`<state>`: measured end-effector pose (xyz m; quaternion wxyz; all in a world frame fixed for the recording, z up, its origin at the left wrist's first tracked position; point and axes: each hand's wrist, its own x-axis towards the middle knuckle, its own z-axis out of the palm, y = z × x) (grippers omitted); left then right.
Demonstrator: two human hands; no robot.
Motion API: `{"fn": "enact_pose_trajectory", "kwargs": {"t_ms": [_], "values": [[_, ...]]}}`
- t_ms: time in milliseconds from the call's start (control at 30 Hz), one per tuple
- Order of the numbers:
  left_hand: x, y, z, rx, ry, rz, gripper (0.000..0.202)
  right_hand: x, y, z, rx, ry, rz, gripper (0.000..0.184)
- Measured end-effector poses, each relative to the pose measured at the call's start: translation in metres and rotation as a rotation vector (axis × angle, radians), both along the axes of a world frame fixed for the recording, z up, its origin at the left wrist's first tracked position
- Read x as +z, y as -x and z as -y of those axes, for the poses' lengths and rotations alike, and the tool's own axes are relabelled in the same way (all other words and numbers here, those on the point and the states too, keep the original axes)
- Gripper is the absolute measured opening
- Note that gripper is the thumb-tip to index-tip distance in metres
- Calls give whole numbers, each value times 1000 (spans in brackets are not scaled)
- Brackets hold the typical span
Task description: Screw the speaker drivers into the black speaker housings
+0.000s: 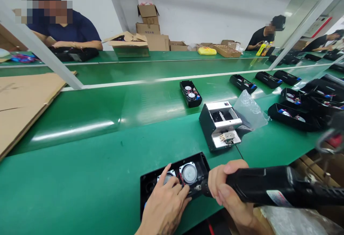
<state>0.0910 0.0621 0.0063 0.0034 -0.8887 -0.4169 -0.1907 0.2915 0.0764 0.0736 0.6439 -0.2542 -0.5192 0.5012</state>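
Note:
A black speaker box (173,168) lies open on the green surface in front of me, slightly tilted in view. Inside sit two round silver speakers (189,173) with red wires; the left one is partly covered by my fingers. My left hand (166,199) grips the box's near wall, its index finger stretched across the left speaker and the other fingers bent inside. My right hand (228,188) is wrapped round a black electric screwdriver (264,185), held nearly level. The screwdriver's tip points into the box's near right part; the bit and any screw are too small to make out.
A silver and black machine (221,125) stands just beyond the box, beside a clear plastic bag (248,111). Another speaker box (190,93) lies farther off, with several more at right. Flat cardboard (27,99) lies at left. Co-workers (72,30) sit across the line.

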Motion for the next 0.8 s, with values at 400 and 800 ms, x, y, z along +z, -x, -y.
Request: {"fn": "enact_pose_trajectory", "kwargs": {"t_ms": [400, 800], "values": [[20, 3, 0, 21, 13, 266, 23, 21, 4, 5, -40, -19, -49, 14], [20, 7, 0, -45, 49, 531, 26, 20, -4, 17, -79, -48, -210, 19]]}}
